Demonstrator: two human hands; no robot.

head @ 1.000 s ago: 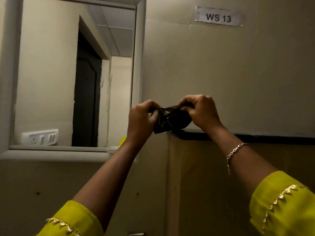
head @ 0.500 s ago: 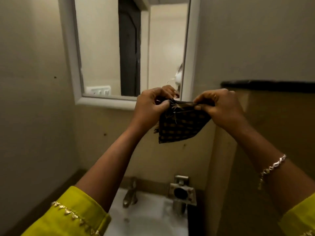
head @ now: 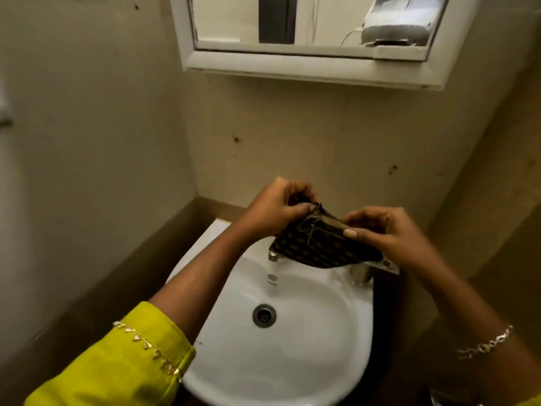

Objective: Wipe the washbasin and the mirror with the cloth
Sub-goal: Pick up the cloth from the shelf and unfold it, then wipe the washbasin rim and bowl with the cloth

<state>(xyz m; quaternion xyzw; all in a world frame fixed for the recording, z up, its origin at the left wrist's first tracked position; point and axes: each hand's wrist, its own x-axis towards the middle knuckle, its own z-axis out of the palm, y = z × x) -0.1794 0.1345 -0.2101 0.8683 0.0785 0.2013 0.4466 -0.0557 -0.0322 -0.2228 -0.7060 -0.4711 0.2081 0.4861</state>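
A dark checked cloth (head: 316, 247) with frayed threads hangs bunched above the back rim of the white oval washbasin (head: 307, 361), whose round metal drain sits mid-bowl, while the white-framed mirror (head: 310, 19) hangs on the wall above.
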